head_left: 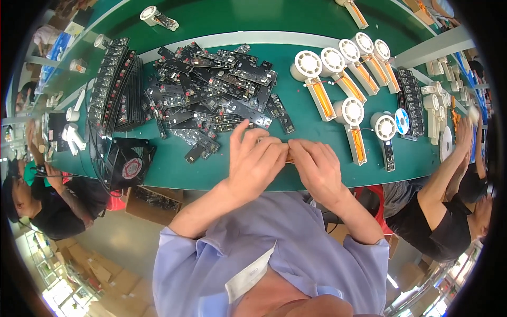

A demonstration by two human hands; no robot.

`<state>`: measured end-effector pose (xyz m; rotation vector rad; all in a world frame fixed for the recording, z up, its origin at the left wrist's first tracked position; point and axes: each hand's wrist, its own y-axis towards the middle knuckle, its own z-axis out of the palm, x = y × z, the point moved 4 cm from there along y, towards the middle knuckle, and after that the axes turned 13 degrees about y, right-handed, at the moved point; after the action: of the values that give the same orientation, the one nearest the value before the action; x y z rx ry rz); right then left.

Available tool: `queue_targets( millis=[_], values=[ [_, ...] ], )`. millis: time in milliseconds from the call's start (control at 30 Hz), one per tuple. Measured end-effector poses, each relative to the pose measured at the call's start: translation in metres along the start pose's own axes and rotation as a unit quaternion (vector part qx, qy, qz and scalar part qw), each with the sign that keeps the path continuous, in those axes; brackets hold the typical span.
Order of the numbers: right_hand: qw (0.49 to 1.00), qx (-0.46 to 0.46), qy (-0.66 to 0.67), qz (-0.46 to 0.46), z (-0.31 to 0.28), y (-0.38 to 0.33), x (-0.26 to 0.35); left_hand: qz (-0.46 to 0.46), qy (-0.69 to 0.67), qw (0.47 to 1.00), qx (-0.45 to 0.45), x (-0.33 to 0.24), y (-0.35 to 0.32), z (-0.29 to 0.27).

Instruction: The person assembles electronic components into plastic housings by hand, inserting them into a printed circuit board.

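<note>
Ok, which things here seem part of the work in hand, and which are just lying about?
Likely part of it:
- mostly hidden orange-edged piece between left hand and right hand
- piled circuit boards
- white handheld-fan housings

Probably just lying about:
- black axial fan
- blue-and-white spool
- cardboard box

From my remote feed I see a green bench [193, 175] across the frame. Dark circuit boards [211, 90] lie heaped upper centre-left, beside a packed row of boards [109, 87]. A black fan [127, 165] stands at the near edge, centre-left; white round-headed units [308, 64] and a blue-faced reel [402, 122] lie right.
</note>
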<state>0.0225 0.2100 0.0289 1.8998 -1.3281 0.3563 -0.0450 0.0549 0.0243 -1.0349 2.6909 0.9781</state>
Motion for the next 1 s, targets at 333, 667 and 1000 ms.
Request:
queue_targets(
  millis=[333,667,1000],
  values=[
    [0.982,-0.083,0.155,0.072,-0.004,-0.019,0.002,0.093,-0.031,0.994,0.049,0.016,-0.011,-0.008],
    [0.986,0.004,0.150,0.078,-0.011,-0.004,0.006,0.072,-0.164,0.967,0.181,0.027,0.002,-0.013],
    [0.994,0.027,0.102,0.037,0.000,0.000,0.011,0.106,-0.148,0.961,0.209,0.026,0.006,-0.018]
  ],
)
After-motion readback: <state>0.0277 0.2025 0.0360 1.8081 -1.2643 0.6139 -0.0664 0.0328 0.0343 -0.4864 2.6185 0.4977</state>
